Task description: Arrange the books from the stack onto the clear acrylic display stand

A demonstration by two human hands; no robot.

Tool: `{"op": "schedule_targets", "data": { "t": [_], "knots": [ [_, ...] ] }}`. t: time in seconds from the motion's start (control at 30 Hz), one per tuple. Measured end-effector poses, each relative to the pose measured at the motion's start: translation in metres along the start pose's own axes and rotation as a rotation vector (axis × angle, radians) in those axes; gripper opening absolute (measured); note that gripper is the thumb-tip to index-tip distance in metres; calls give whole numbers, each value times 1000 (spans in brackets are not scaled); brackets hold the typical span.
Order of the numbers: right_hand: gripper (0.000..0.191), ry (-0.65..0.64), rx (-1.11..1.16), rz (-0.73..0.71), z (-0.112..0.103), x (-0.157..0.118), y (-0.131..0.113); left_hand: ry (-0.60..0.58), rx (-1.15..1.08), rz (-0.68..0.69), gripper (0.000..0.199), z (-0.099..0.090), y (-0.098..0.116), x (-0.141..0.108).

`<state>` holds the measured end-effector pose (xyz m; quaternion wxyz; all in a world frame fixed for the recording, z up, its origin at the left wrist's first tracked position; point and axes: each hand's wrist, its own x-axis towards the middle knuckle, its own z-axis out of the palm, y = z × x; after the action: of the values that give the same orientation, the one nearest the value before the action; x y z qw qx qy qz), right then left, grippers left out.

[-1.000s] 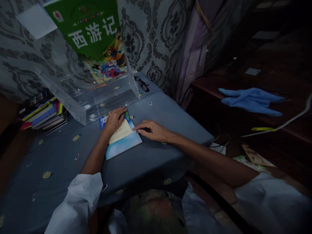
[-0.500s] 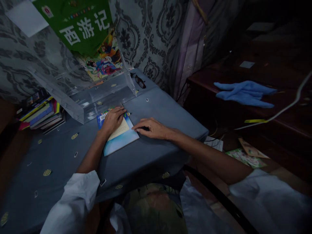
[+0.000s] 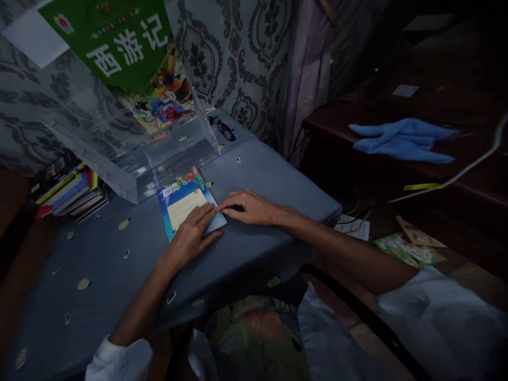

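Observation:
A thin paperback book [image 3: 186, 207] with a blue cover, a pale yellow panel and a barcode lies flat on the table cover. Across its lower part rests my left hand [image 3: 193, 233], palm down, with fingers stretched out and thumb apart. My right hand [image 3: 250, 207] is at the book's right edge, thumb and index finger brought together in a pinch there. The fingertips of both hands nearly meet. The lower right of the cover is partly hidden by my left hand.
Behind the book stands a clear acrylic stand [image 3: 137, 190], with a green picture book [image 3: 130, 58] upright in it. Stacked books [image 3: 75, 190] lie at left, glasses [image 3: 225, 130] at the back. On the dark red furniture at right is a blue glove [image 3: 405, 140].
My left hand has slid down the cover toward me, uncovering the barcode and the upper picture. The right hand stays at the book's edge. The view has shifted slightly.

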<state>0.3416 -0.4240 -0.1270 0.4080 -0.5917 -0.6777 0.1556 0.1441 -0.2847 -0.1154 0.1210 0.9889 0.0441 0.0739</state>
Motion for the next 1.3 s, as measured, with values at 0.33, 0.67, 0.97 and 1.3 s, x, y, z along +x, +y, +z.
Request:
{"op": "schedule_targets", "data": {
  "t": [0.33, 0.67, 0.97, 1.3],
  "knots": [
    [31, 18, 181, 66, -7, -7, -12, 298, 84, 231, 28, 12, 0, -3],
    [31, 64, 251, 96, -8, -8, -13, 312, 101, 265, 24, 7, 5, -1],
    [32, 58, 246, 80, -10, -7, -15, 318, 62, 276, 25, 6, 5, 0],
    [31, 52, 282, 55, -11, -7, -17, 334, 70, 277, 24, 8, 4, 0]
  ]
}}
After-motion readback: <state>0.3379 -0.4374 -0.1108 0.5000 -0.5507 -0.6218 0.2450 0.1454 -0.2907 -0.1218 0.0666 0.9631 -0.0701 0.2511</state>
